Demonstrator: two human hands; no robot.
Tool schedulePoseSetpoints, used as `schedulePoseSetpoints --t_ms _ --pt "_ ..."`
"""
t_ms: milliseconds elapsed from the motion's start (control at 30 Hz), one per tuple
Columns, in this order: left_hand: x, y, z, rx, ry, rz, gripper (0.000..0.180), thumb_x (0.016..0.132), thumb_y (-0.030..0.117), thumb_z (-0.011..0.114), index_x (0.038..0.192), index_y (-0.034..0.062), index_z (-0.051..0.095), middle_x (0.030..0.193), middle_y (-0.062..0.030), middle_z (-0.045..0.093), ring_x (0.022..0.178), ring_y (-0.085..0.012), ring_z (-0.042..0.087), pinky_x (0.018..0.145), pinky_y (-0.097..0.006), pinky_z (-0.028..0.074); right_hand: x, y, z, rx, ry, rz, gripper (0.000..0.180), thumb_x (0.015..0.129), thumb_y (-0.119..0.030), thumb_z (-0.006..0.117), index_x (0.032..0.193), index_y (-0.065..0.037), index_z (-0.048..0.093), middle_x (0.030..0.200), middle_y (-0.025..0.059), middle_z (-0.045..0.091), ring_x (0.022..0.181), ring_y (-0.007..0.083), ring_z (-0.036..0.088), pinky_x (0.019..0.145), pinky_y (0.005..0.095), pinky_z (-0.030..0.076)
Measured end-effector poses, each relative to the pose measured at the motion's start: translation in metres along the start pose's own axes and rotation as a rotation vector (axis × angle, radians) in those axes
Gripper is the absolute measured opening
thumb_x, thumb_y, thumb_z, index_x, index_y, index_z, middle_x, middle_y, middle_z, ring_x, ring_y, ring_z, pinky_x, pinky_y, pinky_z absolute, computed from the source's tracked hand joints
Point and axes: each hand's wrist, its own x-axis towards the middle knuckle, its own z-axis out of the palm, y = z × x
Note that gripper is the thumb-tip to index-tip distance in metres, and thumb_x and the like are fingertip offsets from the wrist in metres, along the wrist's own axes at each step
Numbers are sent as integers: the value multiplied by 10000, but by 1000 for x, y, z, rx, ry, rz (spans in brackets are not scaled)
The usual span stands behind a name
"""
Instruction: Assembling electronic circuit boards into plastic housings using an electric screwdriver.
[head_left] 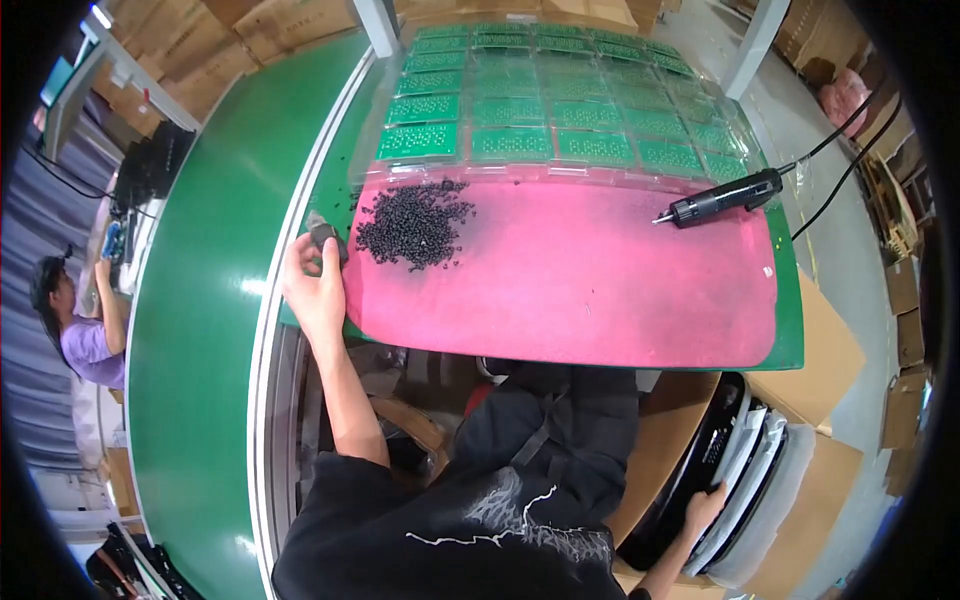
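Note:
At the left edge of the pink mat (580, 290), my left hand (318, 285) has its thumb and fingers closed around a small dark grey object (324, 234), whose kind I cannot make out. Right beside it on the mat lies a loose heap of small black screws or similar tiny parts (410, 225). Low on the right, my right hand (706, 508) reaches into an open cardboard box (665, 450). Its fingers grip the edge of one of several flat panels in clear wrapping (738, 490). A glossy black panel (690, 470) stands upright next to them.
A black electric screwdriver (722, 198) with a cable lies at the mat's right. Clear plastic trays with green circuit boards (510, 110) fill the far side. A green conveyor belt (200, 330) runs along the left, with another person (90, 335) beyond it.

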Motion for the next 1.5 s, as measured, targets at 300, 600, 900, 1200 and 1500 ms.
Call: schedulePoseSetpoints --t_ms 300,600,900,1200,1500 --pt "1 1 13 304 74 299 381 898 163 623 1218 -36 568 1163 -223 516 1101 -369 528 958 -428 415 13 105 -245 325 575 -48 447 855 43 496 1298 95 508 1252 210 587 1137 267 572 1040 343 398" --pt "-35 99 9 -749 -479 559 363 779 47 664 1131 15 577 1157 -104 549 1014 -214 576 845 -310 459 45 -247 -283 186 -130 -623 262 907 -52 616 1137 73 615 1001 99 675 902 137 589 837 292 473" --pt "-18 156 76 51 -636 1200 692 719 231 780 1281 -3 451 1162 -155 502 1082 -314 513 873 -413 454 85 -462 -177 -413 -528 -1197 269 807 -212 716 914 24 644 890 257 632 877 428 611 735 460 481" --pt "-12 115 112 38 -563 1081 235 762 233 719 840 28 632 922 -106 564 929 -262 566 785 -388 460 9 -600 -157 17 -703 -1608 256 853 -131 648 1058 17 613 926 175 636 897 349 612 818 407 488" --pt "-9 114 104 55 -633 880 257 790 196 700 907 -23 634 900 -201 655 809 -358 659 661 -448 535 -89 -726 -31 66 -379 -1851 424 938 -181 523 1331 -26 493 1238 186 568 1150 369 506 1008 460 396"
